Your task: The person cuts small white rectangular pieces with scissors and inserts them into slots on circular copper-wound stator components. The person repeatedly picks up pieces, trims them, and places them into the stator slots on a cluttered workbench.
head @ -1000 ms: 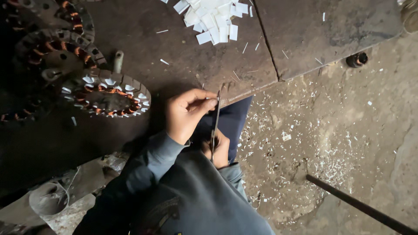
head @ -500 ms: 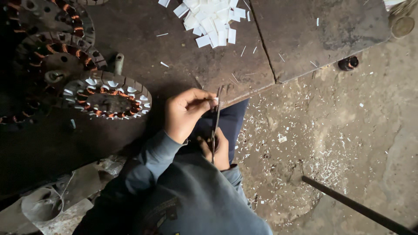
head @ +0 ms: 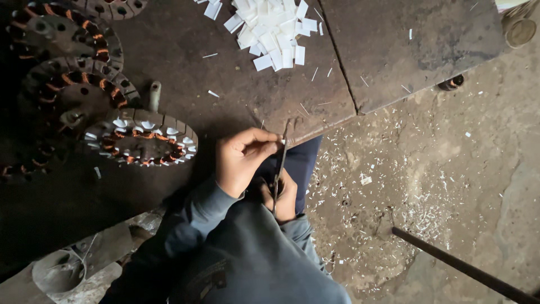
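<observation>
My left hand (head: 242, 160) reaches from a grey sleeve and pinches something small and thin against the blades of a pair of scissors (head: 280, 163); what it pinches is too small to make out. My right hand (head: 284, 197) sits just below, closed around the scissors' handles, partly hidden by my left hand and my dark trousers. The blades point up toward the edge of the dark metal worktop (head: 236, 112). A round stator (head: 140, 138) with copper windings and white slot papers lies on the worktop left of my left hand.
A heap of cut white paper slips (head: 270, 28) lies at the top centre. Several more wound stators (head: 67, 84) stack at the far left. White trimmings litter the concrete floor (head: 427, 180). A dark rod (head: 461, 267) crosses the lower right.
Both hands stay at the scissors with hardly any movement. The view has drifted slightly, so the worktop and paper heap sit a little higher in the picture.
</observation>
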